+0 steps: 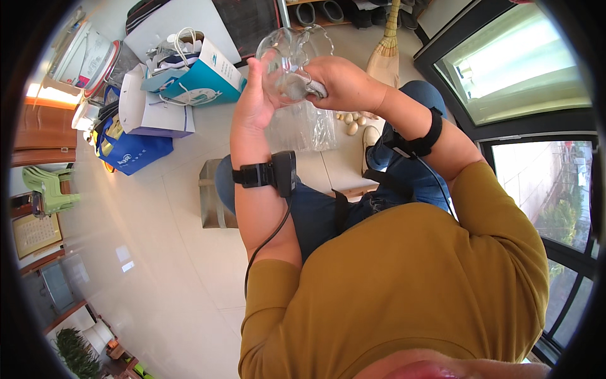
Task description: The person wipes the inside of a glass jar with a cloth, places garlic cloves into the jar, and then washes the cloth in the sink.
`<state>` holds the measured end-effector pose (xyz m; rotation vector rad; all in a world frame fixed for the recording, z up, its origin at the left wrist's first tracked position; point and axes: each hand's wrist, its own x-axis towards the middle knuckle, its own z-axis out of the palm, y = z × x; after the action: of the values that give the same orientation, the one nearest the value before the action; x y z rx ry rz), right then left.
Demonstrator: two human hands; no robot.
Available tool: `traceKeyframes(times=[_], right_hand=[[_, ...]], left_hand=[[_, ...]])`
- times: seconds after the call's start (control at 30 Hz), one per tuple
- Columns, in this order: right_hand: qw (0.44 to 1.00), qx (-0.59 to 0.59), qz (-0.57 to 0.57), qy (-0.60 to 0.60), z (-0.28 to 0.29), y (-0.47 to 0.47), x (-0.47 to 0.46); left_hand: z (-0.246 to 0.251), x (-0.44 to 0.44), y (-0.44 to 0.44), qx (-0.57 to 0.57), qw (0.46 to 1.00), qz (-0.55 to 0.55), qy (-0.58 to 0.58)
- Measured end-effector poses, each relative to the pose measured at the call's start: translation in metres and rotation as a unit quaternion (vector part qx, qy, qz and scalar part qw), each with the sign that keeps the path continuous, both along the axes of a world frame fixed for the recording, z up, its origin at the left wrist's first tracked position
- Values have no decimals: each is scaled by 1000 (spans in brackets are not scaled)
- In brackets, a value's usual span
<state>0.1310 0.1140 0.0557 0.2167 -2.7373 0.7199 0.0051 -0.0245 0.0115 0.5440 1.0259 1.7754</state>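
A clear glass vessel point(289, 54) with a wavy rim is held up in front of me, tilted. My left hand point(258, 102) supports it from the left side, thumb raised along the glass and fingers partly seen through it. A grey cloth point(317, 88) is bunched in my right hand point(344, 84), pressed against the right side of the vessel. The right fingertips are hidden by the hand and the glass. Below the vessel, a clear plastic sheet point(303, 130) lies on the tiled floor, and several smooth pebbles point(352, 128) sit to its right.
A straw broom point(386, 52) stands beyond my right arm. Paper bags point(208, 76) and a blue bag point(137, 154) crowd the left. A metal box point(213, 199) rests beside my left knee. A dark-framed window point(516, 71) borders my right. Shoes point(319, 13) occupy a rack ahead.
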Motion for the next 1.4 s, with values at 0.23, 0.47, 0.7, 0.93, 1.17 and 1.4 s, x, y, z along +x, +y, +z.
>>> traceKeyframes(times=[0.23,0.47,0.7,0.93,1.17,1.4], right_hand=[[994,-99,25,-25,-9,-12,5],[985,-156,33,-72,11,-12,8],[784,-619,1,-54,23,-22,6],[882,-467,-35,-57,20,-10,7],[1000,-13,-10,-2,-6,-9,6],[992,-116,19,-45,-2,-10,9]], left_hand=[[-6,-5,8,66,998,-16,14],[-10,1,14,156,984,43,69],[7,10,12,183,966,96,155],[4,4,5,144,983,45,109],[-1,-4,-1,-55,998,-5,27],[0,1,12,60,997,-19,32]])
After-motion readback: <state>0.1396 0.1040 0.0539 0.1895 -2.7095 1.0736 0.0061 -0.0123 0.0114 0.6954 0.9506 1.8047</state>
